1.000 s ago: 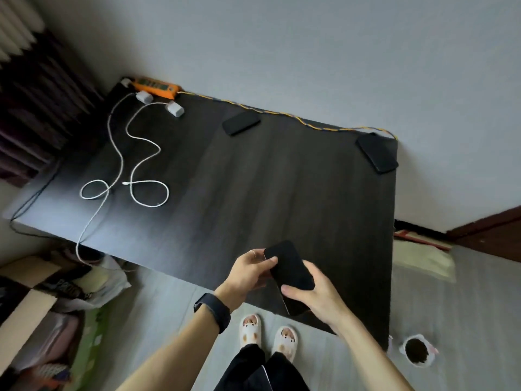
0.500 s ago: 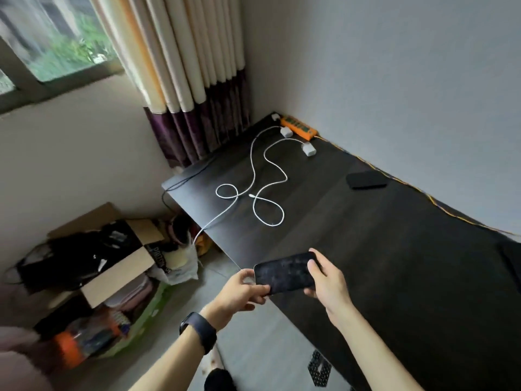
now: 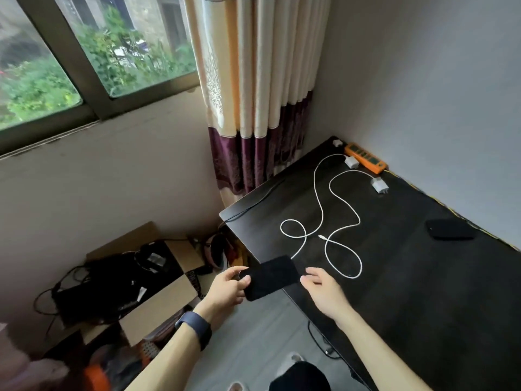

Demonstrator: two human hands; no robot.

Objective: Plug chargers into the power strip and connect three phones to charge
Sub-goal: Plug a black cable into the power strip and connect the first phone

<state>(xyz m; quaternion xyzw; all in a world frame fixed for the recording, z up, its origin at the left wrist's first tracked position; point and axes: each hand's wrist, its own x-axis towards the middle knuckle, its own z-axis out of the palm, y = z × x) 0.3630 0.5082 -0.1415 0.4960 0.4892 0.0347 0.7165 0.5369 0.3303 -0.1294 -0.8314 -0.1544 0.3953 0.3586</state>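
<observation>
Left hand (image 3: 229, 286) pinches the dark phone (image 3: 270, 277) by one short end, thumb on its upper face, and holds it flat over the near-left edge of the table (image 3: 423, 292). Right hand (image 3: 324, 289) sits just beside the phone's other end with fingers loose and apart, wrapped on nothing; whether it touches the phone is too close to call. Likely reason for the hold: the phone has been brought to where the white cables lie, with one hand freed to fetch a connector. The free cable tip (image 3: 322, 237) lies on the table near the phone, just beyond it. Orange power strip (image 3: 365, 158) sits at the far corner by the wall. One charger brick (image 3: 351, 162) touches its side, plugged or not unclear; the second brick (image 3: 379, 185) lies apart with prongs bare, so judged unplugged. A second phone (image 3: 451, 229) rests flat near the wall with no cable on it. Versus half a second ago, the right hand gripped the phone's end then and has now let go or nearly. The view has also swung left, with more curtain (image 3: 253, 108) showing. A second ago a third phone showed at the table's far right corner; it is now out of view.
</observation>
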